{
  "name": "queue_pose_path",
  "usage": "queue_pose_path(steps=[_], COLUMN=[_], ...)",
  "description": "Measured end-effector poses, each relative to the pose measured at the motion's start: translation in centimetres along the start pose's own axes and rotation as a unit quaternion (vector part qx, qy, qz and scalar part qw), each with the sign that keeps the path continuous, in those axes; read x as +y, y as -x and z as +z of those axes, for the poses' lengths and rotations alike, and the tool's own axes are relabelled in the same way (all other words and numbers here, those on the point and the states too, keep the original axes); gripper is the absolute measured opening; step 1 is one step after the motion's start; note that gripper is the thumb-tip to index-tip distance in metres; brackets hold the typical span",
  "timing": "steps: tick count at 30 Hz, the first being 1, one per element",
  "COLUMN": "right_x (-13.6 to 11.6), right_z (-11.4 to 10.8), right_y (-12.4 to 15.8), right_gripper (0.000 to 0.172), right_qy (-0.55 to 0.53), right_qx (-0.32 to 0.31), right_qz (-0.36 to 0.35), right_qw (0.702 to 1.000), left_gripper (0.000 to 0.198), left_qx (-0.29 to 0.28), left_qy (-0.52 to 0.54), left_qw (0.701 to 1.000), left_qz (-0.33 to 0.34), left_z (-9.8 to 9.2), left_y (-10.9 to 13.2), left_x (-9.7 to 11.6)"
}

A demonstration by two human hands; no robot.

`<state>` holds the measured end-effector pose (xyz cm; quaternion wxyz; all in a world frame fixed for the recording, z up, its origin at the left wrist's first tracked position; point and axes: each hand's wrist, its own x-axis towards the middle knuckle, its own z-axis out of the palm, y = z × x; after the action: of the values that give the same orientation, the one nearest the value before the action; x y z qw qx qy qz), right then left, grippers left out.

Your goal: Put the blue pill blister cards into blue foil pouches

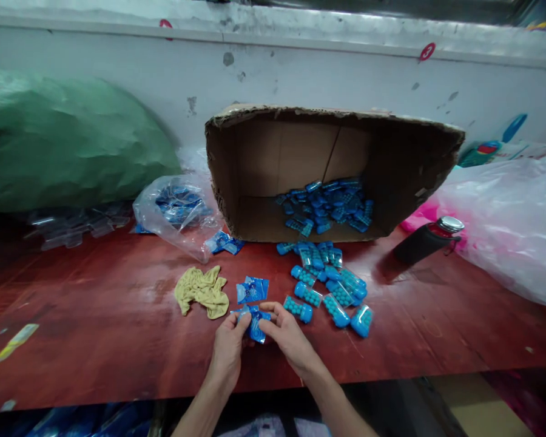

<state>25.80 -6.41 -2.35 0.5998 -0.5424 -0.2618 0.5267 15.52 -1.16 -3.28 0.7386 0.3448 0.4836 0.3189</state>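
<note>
Between my two hands is a small blue printed wrapper [257,328], held low over the red table. My left hand [230,343] pinches its left side, thumb on top. The fingers of my right hand [286,334] are closed on its right edge. Just beyond them another blue wrapper [252,290] lies flat. To the right, several clear bottles with blue caps and blue balls inside [335,308] lie in a loose pile. A crumpled yellow-green cloth [202,292] is left of my hands.
A cardboard box [259,233] lies open toward me, with more blue bottles inside. Left of it are a clear bag of blue wrappers [177,209] and a big green sack [73,139]. On the right stand a dark flask [421,243] and a translucent plastic bag [514,230].
</note>
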Motion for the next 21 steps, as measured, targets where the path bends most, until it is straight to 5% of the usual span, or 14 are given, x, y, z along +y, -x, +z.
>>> queue_pose_path(steps=[3,9,17,21], right_x=[0.5,1.2,0.9,1.4], right_z=[0.3,0.7,0.1,0.5], right_y=[0.0,0.1,0.5,0.2], right_gripper=[0.027,0.030,0.038,0.036], right_qy=[-0.021,0.112,0.100,0.072], right_qx=[0.045,0.118,0.027,0.075], right_qz=[-0.016,-0.105,-0.086,-0.061], right_qw=[0.999,0.981,0.991,0.993], left_gripper=[0.029,0.030,0.029,0.027], left_qx=[0.008,-0.005,0.001,-0.020], left_qy=[0.019,0.053,0.034,0.067], left_qw=[0.999,0.999,0.999,0.997], left_qz=[0.028,0.003,-0.021,-0.036], left_z=[0.1,0.9,0.2,0.3], left_y=[0.1,0.5,0.2,0.4], left_x=[0.0,0.2,-0.1,-0.3])
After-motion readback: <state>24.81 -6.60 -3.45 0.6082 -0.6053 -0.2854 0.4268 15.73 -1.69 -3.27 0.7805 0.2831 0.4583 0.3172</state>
